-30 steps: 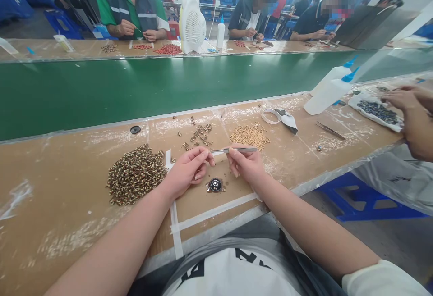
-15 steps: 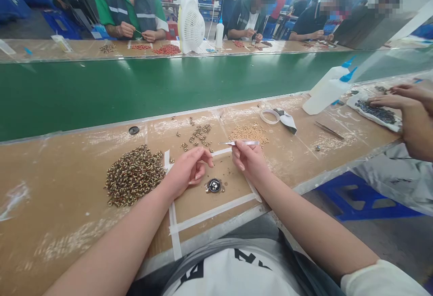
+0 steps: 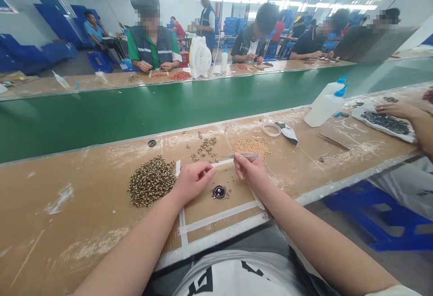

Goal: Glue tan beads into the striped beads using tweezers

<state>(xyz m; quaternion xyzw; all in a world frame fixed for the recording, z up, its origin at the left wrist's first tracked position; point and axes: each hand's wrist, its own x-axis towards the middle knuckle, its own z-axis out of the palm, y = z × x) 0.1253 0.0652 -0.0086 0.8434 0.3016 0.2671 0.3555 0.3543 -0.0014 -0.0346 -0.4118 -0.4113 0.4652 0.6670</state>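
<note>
My right hand (image 3: 250, 170) pinches metal tweezers (image 3: 248, 155), their tips pointing left over the bench. To its left, my left hand (image 3: 193, 181) is closed with thumb and fingers drawn together; anything between them is too small or hidden to make out. Between and just below the hands lies a small black round dish (image 3: 219, 192) with shiny liquid in it and wet spots around it. A large heap of small gold-and-dark parts (image 3: 150, 182) sits left of my left hand. Beyond the hands are several loose similar parts (image 3: 207, 146) and a pile of tan beads (image 3: 251, 146).
White tape strips (image 3: 219, 217) mark the bench. A tape roll (image 3: 271, 129), white squeeze bottles (image 3: 323, 107), spare tweezers (image 3: 333, 141) and a black lid (image 3: 152, 143) lie around. A co-worker's hand (image 3: 401, 109) is at a tray of dark pieces (image 3: 385, 122). Beyond runs a green belt (image 3: 203, 97).
The view has tilted up, so the bench sits lower in it. My left thumb and fingers have come closer together. My right hand still holds the tweezers in much the same place.
</note>
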